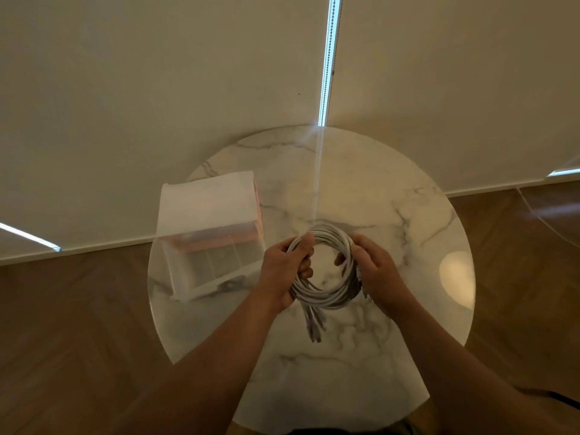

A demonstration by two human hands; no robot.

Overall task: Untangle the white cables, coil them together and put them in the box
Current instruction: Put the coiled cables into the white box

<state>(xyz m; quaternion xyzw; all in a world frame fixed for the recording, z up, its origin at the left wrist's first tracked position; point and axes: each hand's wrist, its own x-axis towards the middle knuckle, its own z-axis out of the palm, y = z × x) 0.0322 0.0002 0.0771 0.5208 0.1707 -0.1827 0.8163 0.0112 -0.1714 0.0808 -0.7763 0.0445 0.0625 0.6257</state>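
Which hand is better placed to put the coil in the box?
Left, probably: the left hand grips the coil on the side nearest the box; the right hand holds the far side.

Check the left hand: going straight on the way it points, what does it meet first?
The left hand grips the coil of white cables, so that first. Beyond the ring's opening, probably the right hand gripping the opposite side; depth is unclear.

Round marble table (361, 183), translucent box (204, 202) near its left edge.
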